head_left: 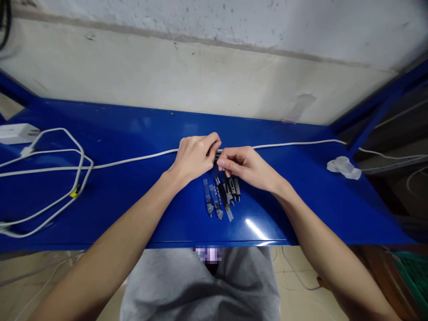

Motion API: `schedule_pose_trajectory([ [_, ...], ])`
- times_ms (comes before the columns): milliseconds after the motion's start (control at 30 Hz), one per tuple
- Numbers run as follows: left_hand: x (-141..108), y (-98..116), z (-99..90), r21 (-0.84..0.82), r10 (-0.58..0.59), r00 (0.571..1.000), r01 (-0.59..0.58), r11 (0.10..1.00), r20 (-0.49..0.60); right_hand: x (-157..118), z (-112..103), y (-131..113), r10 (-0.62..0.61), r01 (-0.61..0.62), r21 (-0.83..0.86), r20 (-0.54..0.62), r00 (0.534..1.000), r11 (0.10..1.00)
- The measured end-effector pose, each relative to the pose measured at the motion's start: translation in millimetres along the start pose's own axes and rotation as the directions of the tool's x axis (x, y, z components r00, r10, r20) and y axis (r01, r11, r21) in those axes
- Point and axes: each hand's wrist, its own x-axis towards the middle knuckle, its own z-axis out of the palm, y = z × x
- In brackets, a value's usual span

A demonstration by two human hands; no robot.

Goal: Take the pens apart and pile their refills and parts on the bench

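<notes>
Our left hand (194,156) and right hand (245,166) meet fingertip to fingertip, pinching a small pen part (219,157) between them; we cannot tell its shape. Just below the right hand lie the loose pens (221,196), long axes running toward us, on the blue tabletop (133,200). A white cable (133,159) crosses behind, against a grey wall (214,67).

A plain workshop: a blue metal counter (133,133) against a stained bare wall (214,67), white cables (80,167) trailing across it.
</notes>
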Motion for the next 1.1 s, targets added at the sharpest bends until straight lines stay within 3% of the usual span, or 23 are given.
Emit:
schedule_pose_trajectory([
  [467, 0.2, -0.6, 1.1, 0.029, 0.008, 1.0, -0.008, 1.0, -0.009, 0.4, -0.5, 5.3, 0.213, -0.222, 0.134, 0.081, 0.974, 0.966],
  [833, 0.7, -1.2, 2.9, 0.029, 0.013, 1.0, -0.012, 1.0, -0.01, 0.3, -3.6, 10.0, 0.224, -0.232, 0.061, 0.109, 0.968, 0.971],
  [933, 2.6, 0.3, 1.6, 0.041, -0.007, 1.0, 0.007, 0.999, -0.002, 1.9, -3.0, 10.2, 0.18, -0.18, 0.019, 0.018, 0.984, 0.983],
  [1000, 1.5, 4.4, -3.9, 0.048, -0.047, 0.999, 0.046, 0.998, 0.018, 3.5, -3.0, 13.1, 0.109, -0.122, -0.076, -0.155, 0.982, 0.99],
  [1100, -10.6, 13.6, -19.6, 0.047, -0.18, 0.983, 0.178, 0.983, 0.045, 5.6, -4.4, 20.8, -0.023, -0.122, -0.336, -0.398, 0.917, 0.934],
])
